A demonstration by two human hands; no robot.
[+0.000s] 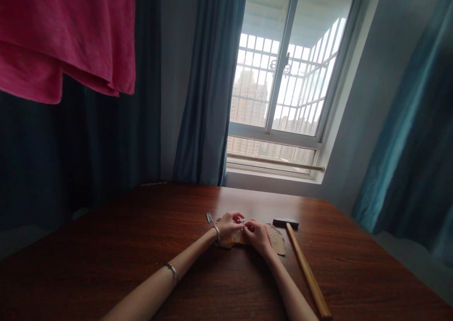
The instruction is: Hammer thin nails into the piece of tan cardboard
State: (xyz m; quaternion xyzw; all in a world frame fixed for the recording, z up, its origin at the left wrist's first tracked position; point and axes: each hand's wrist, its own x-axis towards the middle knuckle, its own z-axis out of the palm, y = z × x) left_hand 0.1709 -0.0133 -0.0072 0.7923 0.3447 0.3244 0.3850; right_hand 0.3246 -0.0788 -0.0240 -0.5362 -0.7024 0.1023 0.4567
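Observation:
Both my hands meet near the middle of a dark wooden table (123, 264). My left hand (230, 223) and my right hand (257, 236) rest on tan leather pieces (278, 240) with rows of punched holes. The fingertips of both hands pinch something small and thin between them, too small to identify. A metal pronged tool (209, 217) lies just left of my left hand. My left arm wears two bracelets.
A hammer with a long wooden handle (306, 269) and a dark head (285, 223) lies to the right of my hands. Behind the table are a barred window (283, 90), blue curtains (208, 85), and a pink cloth (67, 33) hanging at upper left.

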